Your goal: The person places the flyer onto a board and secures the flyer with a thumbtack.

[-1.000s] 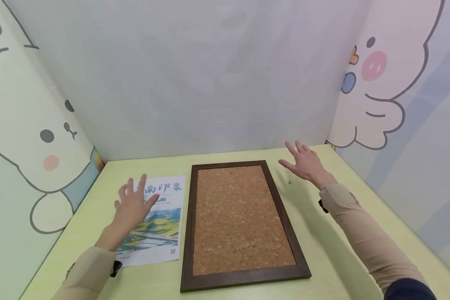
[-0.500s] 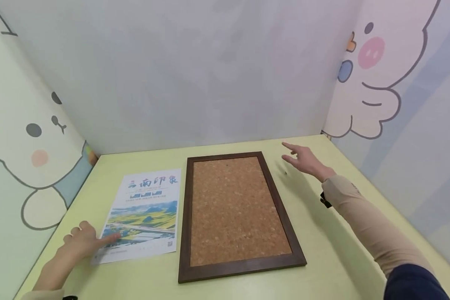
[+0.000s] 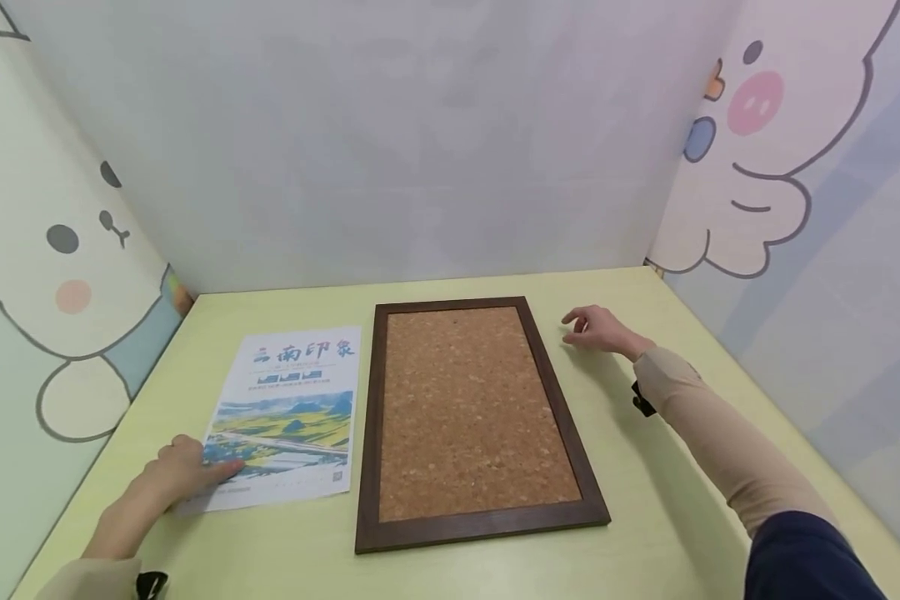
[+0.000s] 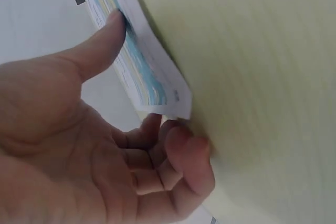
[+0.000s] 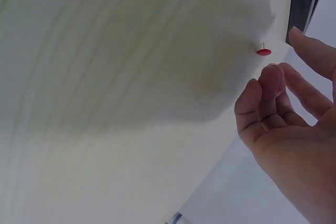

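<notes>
Apparently, the left hand [image 3: 176, 471] is steadying the poster [image 3: 292, 417] at its 8 o'clock edge, the thumb resting on the print and the fingers lying bent by the corner. Whether that grip is actually pinching the paper, I cannot tell. The poster is lying face up at 9 o'clock from the cork board [image 3: 472, 417], presumably keeping its print readable. At 2 o'clock from the board, the right hand [image 3: 600, 329] is gripping nothing; its thumb is standing apart from the bent fingers, probably leaving room for the red pin [image 5: 264, 52], which is sitting just beyond the fingertips, at 12 o'clock in the right wrist view. Thin white paper is contrasting with speckled, grainy cork, a dark rectangular frame is bordering that cork, and a slim shaft is projecting from the pin's round head.
</notes>
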Motion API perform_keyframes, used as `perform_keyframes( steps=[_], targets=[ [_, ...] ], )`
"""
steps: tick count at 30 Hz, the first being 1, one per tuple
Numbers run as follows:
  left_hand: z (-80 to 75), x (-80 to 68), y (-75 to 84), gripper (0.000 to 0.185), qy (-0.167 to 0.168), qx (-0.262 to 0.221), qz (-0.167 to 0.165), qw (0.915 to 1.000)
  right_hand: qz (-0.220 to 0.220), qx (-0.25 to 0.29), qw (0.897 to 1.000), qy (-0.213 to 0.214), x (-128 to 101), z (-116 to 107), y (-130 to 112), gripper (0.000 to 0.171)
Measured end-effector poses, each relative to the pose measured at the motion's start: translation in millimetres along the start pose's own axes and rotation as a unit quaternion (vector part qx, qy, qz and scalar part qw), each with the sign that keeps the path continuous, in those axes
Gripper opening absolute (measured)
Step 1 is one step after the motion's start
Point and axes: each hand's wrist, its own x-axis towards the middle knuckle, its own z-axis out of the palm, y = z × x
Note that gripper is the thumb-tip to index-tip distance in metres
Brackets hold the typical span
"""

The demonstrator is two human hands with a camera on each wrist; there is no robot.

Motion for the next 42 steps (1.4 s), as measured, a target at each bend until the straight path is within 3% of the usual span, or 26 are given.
perform_keyframes(
  steps=[8, 12, 18, 21, 26, 32, 36, 42],
  targets=[
    [9.5, -4.8, 3.7, 0.072, 0.019, -0.121, 0.006, 0.9925, 0.025, 0.035, 0.998, -0.035, 2, 6, 9, 0.033],
    [13.3, -5.7, 3.5, 0.061, 0.046, -0.141, 0.034, 0.9883, 0.023, 0.028, 0.999, -0.029, 1, 4, 8, 0.027],
    [9.9, -9.9, 1.0, 0.025, 0.087, -0.149, 0.082, 0.9816, 0.020, 0.031, 0.999, -0.019, -1, 4, 7, 0.019],
    [4.3, -13.9, 3.1, 0.031, 0.101, -0.180, 0.083, 0.9750, 0.018, 0.033, 0.999, -0.015, -1, 4, 9, 0.016],
    [-6.3, -17.9, 6.5, 0.050, 0.101, -0.277, 0.072, 0.9528, 0.019, 0.030, 0.999, -0.010, 0, 6, 12, 0.015],
    [-12.8, -21.8, 13.9, 0.054, 0.123, -0.360, 0.071, 0.9221, 0.013, 0.032, 0.999, -0.016, 3, 7, 11, 0.014],
    [-15.2, -23.0, 33.4, 0.055, 0.126, -0.395, 0.078, 0.9066, 0.007, 0.035, 0.999, -0.012, 3, 5, 12, 0.015],
    [-12.1, -24.9, 72.5, 0.052, 0.104, -0.425, 0.084, 0.8951, 0.012, 0.038, 0.999, -0.009, -1, 3, 14, 0.015]
  ],
)
